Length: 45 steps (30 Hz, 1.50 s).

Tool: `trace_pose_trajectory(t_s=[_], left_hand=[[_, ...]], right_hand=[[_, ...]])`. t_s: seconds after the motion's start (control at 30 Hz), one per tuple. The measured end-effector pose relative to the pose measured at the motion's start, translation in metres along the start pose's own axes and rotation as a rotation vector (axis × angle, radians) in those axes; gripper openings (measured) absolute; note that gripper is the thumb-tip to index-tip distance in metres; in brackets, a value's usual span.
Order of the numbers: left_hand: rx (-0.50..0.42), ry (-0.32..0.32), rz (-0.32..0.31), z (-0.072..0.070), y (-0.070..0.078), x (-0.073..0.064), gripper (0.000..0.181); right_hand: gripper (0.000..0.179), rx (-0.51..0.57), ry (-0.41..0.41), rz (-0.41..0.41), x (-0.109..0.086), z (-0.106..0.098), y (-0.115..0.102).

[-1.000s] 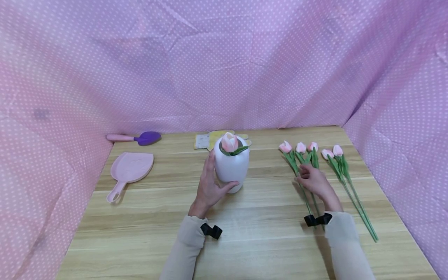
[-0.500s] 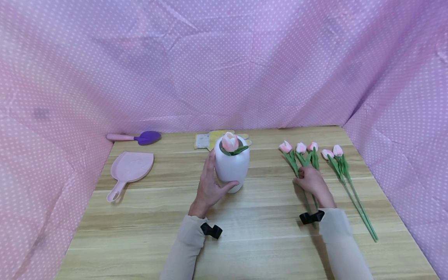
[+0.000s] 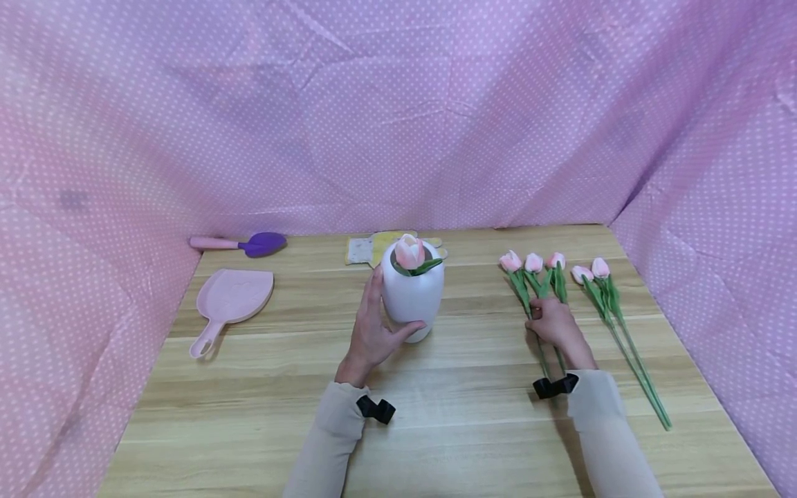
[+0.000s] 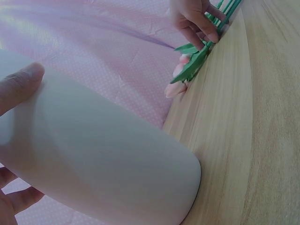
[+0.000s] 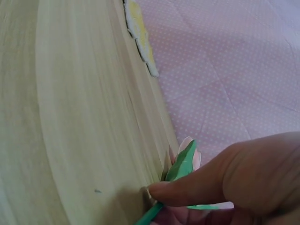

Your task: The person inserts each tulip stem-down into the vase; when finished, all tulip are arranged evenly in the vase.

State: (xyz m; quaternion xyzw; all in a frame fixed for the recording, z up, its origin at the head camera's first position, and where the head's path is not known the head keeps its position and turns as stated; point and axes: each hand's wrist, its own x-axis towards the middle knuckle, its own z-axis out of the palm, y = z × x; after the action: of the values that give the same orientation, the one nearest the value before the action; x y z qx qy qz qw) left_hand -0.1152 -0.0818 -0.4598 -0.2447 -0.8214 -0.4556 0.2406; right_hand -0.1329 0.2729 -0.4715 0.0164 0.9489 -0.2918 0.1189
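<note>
My left hand grips the side of a white vase, thumb across its front and fingers around its left side. The vase stands upright on the table, one pink tulip in its mouth. Over to the right, my right hand pinches the green stem of a pink tulip, the leftmost of three lying together. The right wrist view shows the thumb pressed on that stem, with a green leaf just beyond. Two other tulips of this group lie partly under the hand.
Two more tulips lie at the far right. A pink dustpan and a purple trowel lie at the left. Behind the vase is a yellow and white glove. Pink dotted cloth walls the table at the back and sides.
My right hand has moved slightly left and closed its fingers on the leftmost tulip's stem, and that flower has shifted a little to the right. The left hand and vase have stayed still.
</note>
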Motion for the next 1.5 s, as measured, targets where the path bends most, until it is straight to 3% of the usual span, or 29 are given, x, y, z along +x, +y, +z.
trace_pose_trajectory(t_s=[0.13, 0.2, 0.67, 0.97, 1.33, 1.5], left_hand=[[0.007, 0.002, 0.004, 0.0, 0.001, 0.0, 0.128], [0.006, 0.002, 0.002, 0.0, 0.002, 0.001, 0.128], [-0.005, -0.002, -0.008, -0.001, 0.003, 0.0, 0.128], [-0.002, 0.0, -0.003, -0.001, 0.002, 0.0, 0.128], [0.0, 0.013, 0.025, 0.0, 0.002, -0.001, 0.13], [0.004, 0.015, 0.03, 0.001, 0.001, 0.0, 0.131]], right_hand=[[0.046, 0.102, -0.034, 0.041, 0.0, 0.0, 0.003], [0.051, 0.127, -0.04, 0.055, 0.0, 0.0, 0.004], [0.055, 0.339, -0.073, 0.111, -0.004, -0.002, 0.011], [0.057, 0.571, -0.12, 0.126, -0.004, -0.004, 0.014], [0.072, 0.778, -0.15, 0.079, -0.005, -0.009, 0.016], [0.067, 0.921, -0.137, 0.038, -0.007, -0.012, 0.013]])
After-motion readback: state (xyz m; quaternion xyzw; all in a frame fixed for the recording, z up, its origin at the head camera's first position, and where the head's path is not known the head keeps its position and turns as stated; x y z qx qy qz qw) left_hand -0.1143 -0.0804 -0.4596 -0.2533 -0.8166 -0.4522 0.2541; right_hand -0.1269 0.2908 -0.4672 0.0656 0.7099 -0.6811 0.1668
